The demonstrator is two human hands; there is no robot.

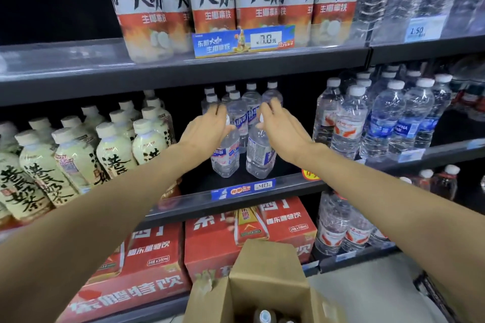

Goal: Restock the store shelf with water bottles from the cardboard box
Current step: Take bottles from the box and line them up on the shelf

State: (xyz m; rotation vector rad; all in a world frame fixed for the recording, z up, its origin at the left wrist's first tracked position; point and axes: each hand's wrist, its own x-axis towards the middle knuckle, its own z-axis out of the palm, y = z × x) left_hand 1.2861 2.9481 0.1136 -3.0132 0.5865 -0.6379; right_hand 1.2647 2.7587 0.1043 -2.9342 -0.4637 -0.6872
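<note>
Two clear water bottles with blue-and-white labels stand at the front of the middle shelf [288, 186], the left bottle [225, 158] and the right bottle [260, 158]. My left hand [207, 128] lies over the left bottle's top with straight fingers, its thumb at the cap. My right hand [282, 130] does the same over the right bottle. Several more of these bottles [250, 103] stand in rows behind. The open cardboard box [265, 278] is below at the bottom centre, and one bottle cap [264, 316] shows inside it.
Cream milk-tea bottles [78, 157] fill the shelf to the left, and larger water bottles [380, 123] the right. Red drink cases [157, 267] sit on the lower shelf behind the box. Tall coffee bottles [214, 2] stand on the shelf above.
</note>
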